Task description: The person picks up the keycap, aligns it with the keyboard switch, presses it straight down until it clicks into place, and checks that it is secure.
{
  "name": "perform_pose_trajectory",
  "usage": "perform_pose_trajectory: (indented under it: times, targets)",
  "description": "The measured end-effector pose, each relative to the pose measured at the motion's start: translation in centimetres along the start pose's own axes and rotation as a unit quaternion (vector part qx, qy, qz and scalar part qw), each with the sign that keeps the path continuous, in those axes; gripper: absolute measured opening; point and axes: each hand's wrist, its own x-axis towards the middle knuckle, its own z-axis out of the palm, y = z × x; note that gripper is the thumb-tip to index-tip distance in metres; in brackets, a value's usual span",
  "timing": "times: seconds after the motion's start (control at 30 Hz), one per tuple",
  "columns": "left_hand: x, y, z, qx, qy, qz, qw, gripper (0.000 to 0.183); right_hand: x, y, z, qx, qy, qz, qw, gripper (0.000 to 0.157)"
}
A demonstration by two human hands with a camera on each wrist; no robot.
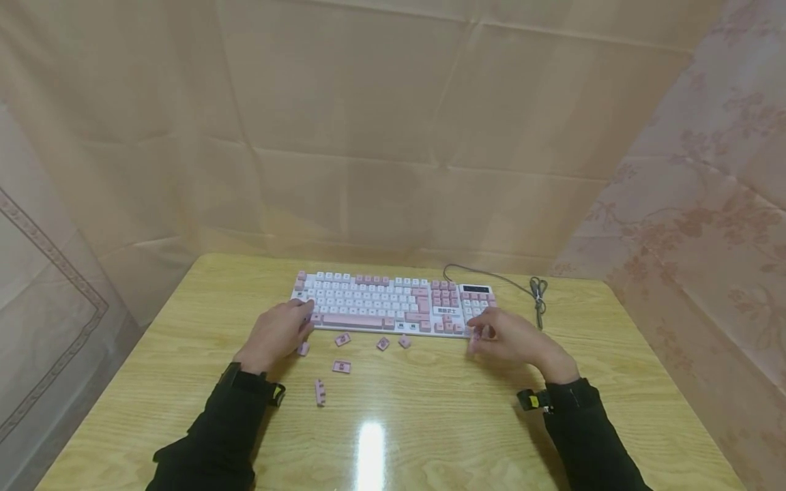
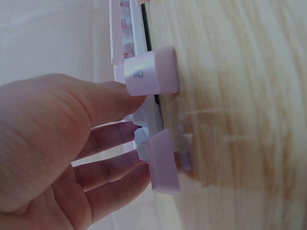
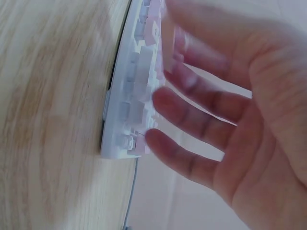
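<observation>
A white and pink keyboard [image 1: 350,320] lies near the back of the table. My left hand [image 1: 279,331] holds its left front corner, the thumb at the front edge and the fingers at the left end. Beside that thumb, two loose pink keycaps [image 2: 151,72] show large in the left wrist view. Over the number pad's front edge, my right hand [image 1: 506,337] pinches a pink keycap [image 3: 168,43] between thumb and forefinger. Its other fingers are spread and slightly bent above the keys. Bare switches [image 1: 402,326] show in the keyboard's bottom row.
Several pink keycaps lie in front of the keyboard, among them one upside down [image 1: 341,367] and a long one [image 1: 320,393]. A grey cable [image 1: 500,276] runs from the keyboard's back to a tied bundle [image 1: 537,290] at the right. Cloth curtains [image 1: 393,136] hang behind the table [image 1: 442,423].
</observation>
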Motion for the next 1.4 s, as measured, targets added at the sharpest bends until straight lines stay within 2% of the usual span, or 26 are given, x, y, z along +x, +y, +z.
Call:
perform_pose_trajectory:
  times: [0.13, 0.4, 0.93, 1.4]
  targets:
    - [0.0, 0.0, 0.0, 0.000, 0.000, 0.000, 1.0000, 0.035, 0.0, 0.6, 0.1, -0.033, 0.039, -0.009, 0.999, 0.046]
    - [0.0, 0.0, 0.1, -0.004, -0.001, -0.002, 1.0000, 0.035, 0.0, 1.6, 0.2, -0.053, 0.059, -0.018, 0.997, 0.047]
    - [0.0, -0.1, 0.1, -0.006, -0.008, -0.005, 0.9999, 0.031, -0.4, 1.9, 0.2, -0.052, 0.049, 0.026, 0.997, 0.041]
    - [0.0, 0.0, 0.1, -0.004, -0.009, -0.008, 0.9999, 0.035, -0.4, 2.1, 0.1, -0.046, 0.047, 0.035, 0.997, 0.040]
